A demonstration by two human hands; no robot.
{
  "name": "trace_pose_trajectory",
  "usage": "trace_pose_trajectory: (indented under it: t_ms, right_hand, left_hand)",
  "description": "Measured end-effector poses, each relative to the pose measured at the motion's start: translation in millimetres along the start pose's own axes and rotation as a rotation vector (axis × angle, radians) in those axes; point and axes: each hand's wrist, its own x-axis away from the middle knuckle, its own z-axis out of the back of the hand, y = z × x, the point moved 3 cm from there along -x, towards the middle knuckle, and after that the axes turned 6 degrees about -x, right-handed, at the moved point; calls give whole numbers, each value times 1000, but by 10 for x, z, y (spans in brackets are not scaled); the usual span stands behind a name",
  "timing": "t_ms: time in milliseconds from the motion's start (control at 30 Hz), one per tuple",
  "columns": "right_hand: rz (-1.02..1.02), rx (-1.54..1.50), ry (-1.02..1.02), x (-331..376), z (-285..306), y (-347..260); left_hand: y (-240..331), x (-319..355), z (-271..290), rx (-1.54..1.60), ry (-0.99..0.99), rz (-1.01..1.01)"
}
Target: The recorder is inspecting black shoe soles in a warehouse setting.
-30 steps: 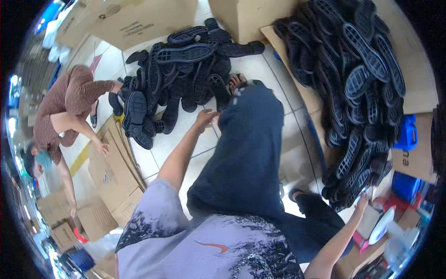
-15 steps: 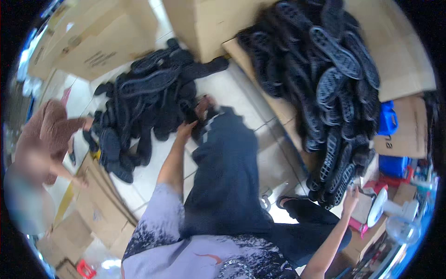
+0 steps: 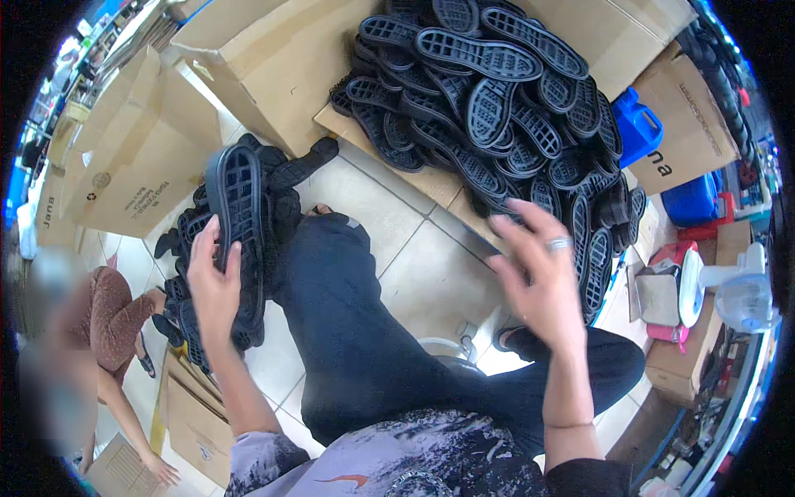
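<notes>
My left hand [image 3: 214,269] grips a black shoe sole [image 3: 240,195] near its lower half, its gridded hollow side turned up toward me. Behind that sole lies a heap of black soles [image 3: 189,319] on the tiled floor, partly hidden by my hand and the held piece. My right hand [image 3: 538,273], with a ring on one finger, is raised with fingers spread and nothing in it. It hovers in front of the larger pile of black soles [image 3: 484,116], which lies on cardboard to the right, most of them showing their gridded sides.
Large cardboard boxes [image 3: 153,145] stand at the far left and back. A blue jug [image 3: 636,128] sits by the right-hand pile, with a white fan [image 3: 729,286] nearby. At the left, another person [image 3: 116,331] sits low beside flattened cardboard [image 3: 199,422].
My left hand has lifted a shoe sole up from the left heap. My right hand has come from the lower edge of the right pile in toward the middle, opening. The view has turned right.
</notes>
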Motion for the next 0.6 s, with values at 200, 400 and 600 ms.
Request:
trace_pose_trajectory:
  t_ms: [200,400,600]
  right_hand:
    - [484,53,48,11,-75,-1042]
    - [290,58,-127,284,-104,-634]
    - [-162,-513,-232,716,-399,49]
  left_hand:
    - [1535,247,457,-106,-290,-433]
    - [1955,591,122,6,-454,-673]
    - [1587,539,3,288,-203,-262]
